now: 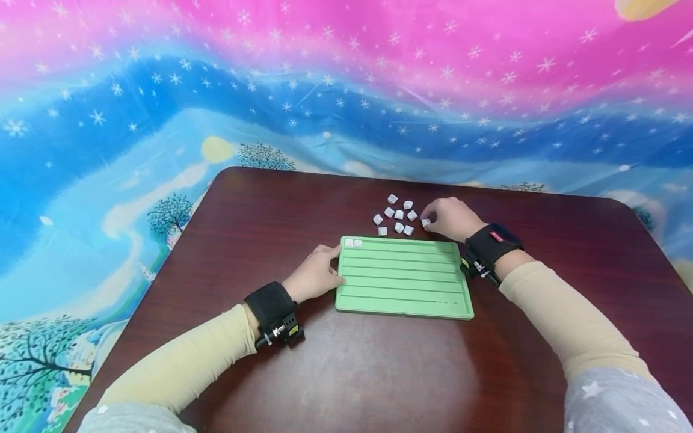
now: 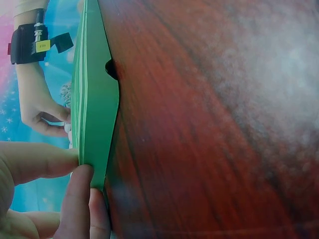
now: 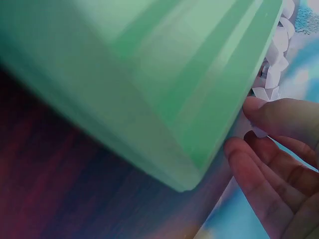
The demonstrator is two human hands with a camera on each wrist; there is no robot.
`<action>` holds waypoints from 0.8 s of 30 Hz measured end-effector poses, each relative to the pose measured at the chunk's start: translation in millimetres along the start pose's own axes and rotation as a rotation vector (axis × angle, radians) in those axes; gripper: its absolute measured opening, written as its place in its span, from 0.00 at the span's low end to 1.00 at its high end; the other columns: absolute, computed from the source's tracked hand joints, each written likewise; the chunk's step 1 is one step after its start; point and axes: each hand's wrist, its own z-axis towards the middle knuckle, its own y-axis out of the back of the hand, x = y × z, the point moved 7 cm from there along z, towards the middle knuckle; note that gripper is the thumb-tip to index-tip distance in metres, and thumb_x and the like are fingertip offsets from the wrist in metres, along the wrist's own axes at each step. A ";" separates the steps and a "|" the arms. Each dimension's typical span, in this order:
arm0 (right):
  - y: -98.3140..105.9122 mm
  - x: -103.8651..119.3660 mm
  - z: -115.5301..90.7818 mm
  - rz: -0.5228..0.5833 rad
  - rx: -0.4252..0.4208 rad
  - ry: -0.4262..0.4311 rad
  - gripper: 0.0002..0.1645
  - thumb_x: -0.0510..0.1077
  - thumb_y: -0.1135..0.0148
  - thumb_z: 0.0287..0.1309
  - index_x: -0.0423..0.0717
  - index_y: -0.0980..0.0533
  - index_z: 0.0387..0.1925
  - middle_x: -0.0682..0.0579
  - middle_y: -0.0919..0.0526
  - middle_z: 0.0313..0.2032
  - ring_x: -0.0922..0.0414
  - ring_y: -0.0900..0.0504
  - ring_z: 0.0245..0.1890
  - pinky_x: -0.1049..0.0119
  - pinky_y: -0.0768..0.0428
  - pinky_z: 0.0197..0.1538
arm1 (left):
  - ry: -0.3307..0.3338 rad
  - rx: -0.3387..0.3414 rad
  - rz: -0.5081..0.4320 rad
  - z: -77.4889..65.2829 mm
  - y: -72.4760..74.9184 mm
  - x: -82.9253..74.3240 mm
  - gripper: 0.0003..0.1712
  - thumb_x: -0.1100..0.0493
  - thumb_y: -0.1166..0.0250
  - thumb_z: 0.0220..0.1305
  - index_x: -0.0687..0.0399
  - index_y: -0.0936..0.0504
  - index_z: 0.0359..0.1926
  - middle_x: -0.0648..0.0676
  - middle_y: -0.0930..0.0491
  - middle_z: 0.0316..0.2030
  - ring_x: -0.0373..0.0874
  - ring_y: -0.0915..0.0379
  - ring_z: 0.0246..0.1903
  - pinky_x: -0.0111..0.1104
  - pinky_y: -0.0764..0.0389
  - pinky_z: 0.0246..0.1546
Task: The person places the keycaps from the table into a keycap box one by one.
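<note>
A green grooved board (image 1: 403, 276) lies on the table, with two white keycaps (image 1: 354, 243) side by side in its top-left corner. My left hand (image 1: 316, 273) grips the board's left edge; in the left wrist view, fingers (image 2: 77, 199) press against its green side wall. Beyond the board's upper right corner, my right hand (image 1: 453, 218) pinches a single white keycap (image 1: 426, 222) between thumb and fingers. That keycap (image 3: 259, 132) is partly hidden by the fingertips in the right wrist view. Several loose white keycaps (image 1: 399, 214) are scattered just left of this hand.
The dark reddish-brown wooden table (image 1: 379, 373) has rounded far corners. Behind it hangs a pink and blue cloth (image 1: 325, 90) with snowflakes and trees. Each wrist wears a black strap (image 1: 271, 307) with a small camera mount.
</note>
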 end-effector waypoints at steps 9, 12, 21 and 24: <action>2.0 -2.1 -7.9 0.012 -0.013 -0.002 0.14 0.35 0.33 0.66 0.34 0.16 0.52 0.37 0.15 0.48 0.45 0.17 0.44 0.49 0.21 0.47 | 0.002 -0.007 0.006 0.5 0.4 -0.4 0.47 0.68 0.29 0.64 0.67 0.43 0.78 0.67 0.37 0.69 0.40 0.25 0.32 0.31 0.23 0.36; 2.8 3.5 -11.3 0.015 -0.012 0.012 0.15 0.36 0.33 0.66 0.34 0.16 0.52 0.38 0.15 0.47 0.46 0.17 0.42 0.50 0.21 0.46 | 0.008 -0.013 0.009 0.9 0.8 0.8 0.47 0.67 0.29 0.63 0.67 0.43 0.78 0.67 0.37 0.69 0.39 0.25 0.33 0.30 0.23 0.37; 1.5 19.6 -17.1 0.031 -0.010 0.058 0.14 0.36 0.32 0.65 0.35 0.16 0.51 0.39 0.16 0.47 0.47 0.19 0.42 0.51 0.22 0.45 | -0.001 -0.014 0.011 1.7 0.0 1.1 0.46 0.68 0.29 0.63 0.68 0.42 0.77 0.67 0.36 0.68 0.39 0.25 0.33 0.30 0.23 0.38; 1.7 25.9 -18.5 0.029 -0.015 0.082 0.14 0.35 0.31 0.64 0.36 0.16 0.51 0.39 0.17 0.50 0.47 0.19 0.42 0.51 0.22 0.46 | -0.001 -0.016 0.012 1.8 0.2 1.0 0.46 0.68 0.28 0.63 0.68 0.42 0.77 0.67 0.36 0.68 0.39 0.25 0.33 0.30 0.22 0.38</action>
